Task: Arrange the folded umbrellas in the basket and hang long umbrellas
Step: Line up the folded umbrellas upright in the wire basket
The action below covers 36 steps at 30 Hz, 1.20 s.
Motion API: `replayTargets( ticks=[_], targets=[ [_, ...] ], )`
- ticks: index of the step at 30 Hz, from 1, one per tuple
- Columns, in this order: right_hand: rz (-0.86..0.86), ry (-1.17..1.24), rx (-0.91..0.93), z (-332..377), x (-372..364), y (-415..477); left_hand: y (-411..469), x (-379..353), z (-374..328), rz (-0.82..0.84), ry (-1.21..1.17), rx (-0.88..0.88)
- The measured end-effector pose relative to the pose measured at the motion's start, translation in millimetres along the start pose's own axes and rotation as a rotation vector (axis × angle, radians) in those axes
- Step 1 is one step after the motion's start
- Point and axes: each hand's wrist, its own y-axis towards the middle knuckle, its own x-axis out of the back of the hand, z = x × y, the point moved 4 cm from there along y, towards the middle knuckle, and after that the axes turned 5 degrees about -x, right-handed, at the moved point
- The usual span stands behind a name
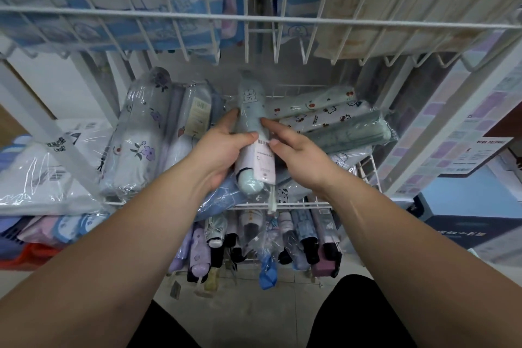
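A mint-green folded umbrella (250,110) in clear wrap, with a white price tag, lies lengthwise in the middle of the white wire basket (370,169). My left hand (223,147) grips it from the left, thumb across the tag. My right hand (293,150) touches its right side with index finger and thumb stretched out. A flowered white umbrella (138,138) lies along the basket's left side. Cherry and cat-print umbrellas (324,114) and a dark green one (353,133) lie crosswise on the right.
A lower wire basket (316,277) holds several folded umbrellas standing handle-out. An upper wire shelf (254,18) of packaged goods hangs just above the hands. Wrapped packages (42,175) sit at the left, boxes (466,150) at the right.
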Motion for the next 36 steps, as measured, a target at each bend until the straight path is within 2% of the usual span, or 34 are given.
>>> replayTargets(
  ticks=[2, 5, 7, 10, 14, 19, 22, 29, 32, 36],
  targets=[
    [-0.017, -0.082, 0.028, -3, 5, -1, -1, 5, -4, -0.017, 0.062, -0.016],
    [-0.072, -0.471, 0.071, -7, 7, 2, -3, 13, -15, -0.037, 0.116, -0.055],
    [-0.021, -0.682, 0.152, -6, -3, 2, -5, 21, -25, -0.053, 0.155, -0.091],
    [0.124, -0.832, 0.278, 0, -25, -4, -11, 38, -34, -0.099, 0.251, -0.108],
    [0.153, -1.080, 0.382, 8, -43, -1, -21, 60, -38, -0.120, 0.321, -0.084],
    [0.178, -1.056, 0.390, 8, -39, 3, -32, 79, -54, -0.119, 0.378, -0.131],
    [0.127, -1.013, 0.406, 12, -32, 1, -38, 86, -67, -0.118, 0.420, -0.167],
    [-0.149, -0.816, 0.396, 42, -3, 6, -49, 91, -89, -0.176, 0.441, -0.221],
    [-0.269, -0.637, 0.275, 48, 14, 19, -49, 93, -90, -0.212, 0.433, -0.219],
    [-0.486, -0.472, 0.089, 51, 53, 40, -48, 76, -73, -0.168, 0.455, -0.213]
  ],
)
